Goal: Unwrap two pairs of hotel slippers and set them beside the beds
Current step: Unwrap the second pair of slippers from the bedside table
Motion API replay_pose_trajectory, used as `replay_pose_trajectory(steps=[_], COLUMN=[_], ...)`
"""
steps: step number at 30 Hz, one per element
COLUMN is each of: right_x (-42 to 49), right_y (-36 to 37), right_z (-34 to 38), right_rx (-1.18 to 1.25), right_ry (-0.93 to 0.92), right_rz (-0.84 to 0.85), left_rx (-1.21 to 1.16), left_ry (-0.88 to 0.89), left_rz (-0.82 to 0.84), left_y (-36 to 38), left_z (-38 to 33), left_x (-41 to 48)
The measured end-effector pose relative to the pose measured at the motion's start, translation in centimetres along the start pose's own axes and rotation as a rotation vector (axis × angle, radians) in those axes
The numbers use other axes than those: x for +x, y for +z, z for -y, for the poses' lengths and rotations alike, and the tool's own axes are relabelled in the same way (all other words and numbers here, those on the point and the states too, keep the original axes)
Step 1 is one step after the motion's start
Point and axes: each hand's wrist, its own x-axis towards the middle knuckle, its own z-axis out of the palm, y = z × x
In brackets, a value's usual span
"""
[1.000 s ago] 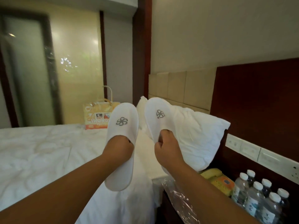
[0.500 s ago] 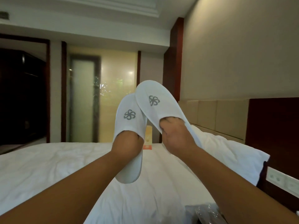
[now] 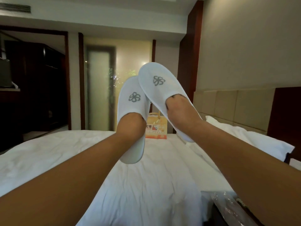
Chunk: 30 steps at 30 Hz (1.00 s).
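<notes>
I hold two white hotel slippers with grey flower logos up over the bed. My left hand [image 3: 132, 123] is pushed inside the left slipper [image 3: 133, 98], which points up with its heel end hanging below my wrist. My right hand [image 3: 180, 110] grips the opening of the right slipper [image 3: 156, 79], fingers tucked inside. This slipper tilts to the upper left, and its toe overlaps the toe of the left one. Crumpled clear plastic wrap [image 3: 228, 207] lies at the lower right, by the bed's edge.
A bed [image 3: 48, 154] with a white duvet fills the lower view, with a pillow [image 3: 254, 141] at the right by the padded headboard [image 3: 228, 105]. An orange gift bag [image 3: 156, 129] stands on the bed's far side. A frosted glass door [image 3: 99, 88] and dark wardrobe [image 3: 32, 82] lie beyond.
My view has lifted and turned left, away from the nightstand. The two slippers came together from side by side, and the right one now tilts across the left one's toe.
</notes>
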Motion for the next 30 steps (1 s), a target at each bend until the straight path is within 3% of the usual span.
replay_pose_trajectory(steps=[3, 9, 13, 18, 21, 26, 30], right_x=[-1.0, -3.8, -3.9, -5.6, -6.7, -7.5, -7.9], right_y=[0.8, 2.7, 4.6, 5.4, 6.2, 6.8, 7.3], right_z=[1.4, 2.8, 4.3, 5.0, 5.6, 6.6, 7.2], right_rx=[0.165, 0.098, 0.249, 0.293, 0.261, 0.277, 0.24], right_ry=[0.077, 0.064, 0.371, 0.522, 0.475, 0.494, 0.462], right_rz=[0.08, 0.103, 0.344, 0.331, 0.319, 0.295, 0.26], left_rx=[0.044, 0.136, 0.153, -0.138, -0.272, -0.063, -0.045], left_ry=[-0.001, 0.195, -0.003, -0.242, -0.26, -0.179, -0.261], left_rz=[0.005, -0.21, -0.082, -0.007, -0.047, -0.004, 0.074], left_y=[0.2, 0.7, 1.1, 0.8, 0.5, 0.2, -0.3], left_z=[1.1, 2.4, 2.9, 4.2, 4.7, 5.4, 5.6], left_x=[-0.9, -4.0, -4.9, -5.7, -6.1, -6.3, -6.1])
